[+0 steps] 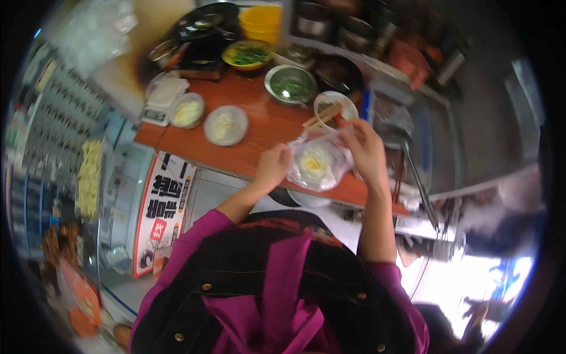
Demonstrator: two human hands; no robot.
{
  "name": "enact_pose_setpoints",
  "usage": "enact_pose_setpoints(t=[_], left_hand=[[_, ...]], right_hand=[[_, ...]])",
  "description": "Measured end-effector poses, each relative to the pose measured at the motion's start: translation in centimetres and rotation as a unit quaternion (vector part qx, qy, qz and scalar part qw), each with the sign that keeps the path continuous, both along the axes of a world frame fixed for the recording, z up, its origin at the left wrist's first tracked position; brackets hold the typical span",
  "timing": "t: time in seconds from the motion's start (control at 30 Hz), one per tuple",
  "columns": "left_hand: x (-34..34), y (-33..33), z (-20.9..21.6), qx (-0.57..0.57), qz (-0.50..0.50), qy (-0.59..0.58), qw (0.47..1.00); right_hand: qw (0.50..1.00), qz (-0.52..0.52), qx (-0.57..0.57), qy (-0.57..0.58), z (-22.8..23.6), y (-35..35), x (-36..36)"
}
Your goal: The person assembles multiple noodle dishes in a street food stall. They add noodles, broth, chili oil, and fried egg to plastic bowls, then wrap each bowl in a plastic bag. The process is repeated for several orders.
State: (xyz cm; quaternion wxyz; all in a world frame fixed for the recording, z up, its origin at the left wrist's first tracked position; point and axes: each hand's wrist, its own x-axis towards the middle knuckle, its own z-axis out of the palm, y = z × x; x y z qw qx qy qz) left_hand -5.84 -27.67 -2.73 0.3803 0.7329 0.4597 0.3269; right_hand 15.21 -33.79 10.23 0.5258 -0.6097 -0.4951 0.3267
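Between my two hands, near the front edge of the reddish-brown table point(259, 141), rests a clear plastic bag point(306, 182) spread about a round tub. In it lies pale food point(313, 163) with a yellow patch on top. My left hand point(274, 165) pinches the bag at its left edge. My right hand point(367, 150) has its fingers closed at the bag's upper right side. Just beyond them is a white bowl point(354, 107) with dark bits in it, and light brown wooden sticks point(323, 115) lying across its side.
Two round tubs point(226, 125) of pale shredded food stand left, beside a kitchen scale point(155, 115). Farther back are a metal bowl of greens point(290, 84), a yellow bowl of greens point(247, 55), a yellow bucket point(260, 22) and a black wok point(206, 22). A sink point(413, 171) lies right.
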Motion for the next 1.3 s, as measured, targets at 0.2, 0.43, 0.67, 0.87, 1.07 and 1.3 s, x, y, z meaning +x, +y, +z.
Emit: enact_pose_setpoints(t=[0.2, 0.43, 0.67, 0.87, 1.07, 1.3], left_hand=[[2.8, -1.3, 6.5, -0.266, -0.115, -0.435, 0.852], [5.5, -4.0, 7.7, -0.183, -0.220, -0.396, 0.872], [6.4, -0.1, 7.4, -0.176, -0.265, -0.381, 0.868], [1.8, 0.3, 7.7, -0.041, -0.179, -0.100, 0.978], [-6.2, -2.9, 4.5, -0.020, -0.164, -0.019, 0.986], [-17.1, -9.4, 1.7, -0.338, -0.102, 0.017, 0.935]], right_hand=[[0.997, 0.046, 0.005, -0.058, -0.3, -0.4, -0.4], [0.993, 0.082, 0.031, -0.076, -1.3, 1.1, 0.8], [0.973, 0.086, 0.000, -0.212, 0.6, 1.7, 1.0], [0.922, 0.233, 0.033, -0.307, 8.9, -2.7, -3.1], [0.512, 0.826, 0.206, 0.115, 15.4, -6.0, -9.4], [0.415, 0.885, 0.193, -0.081, 16.1, -7.2, -14.8]])
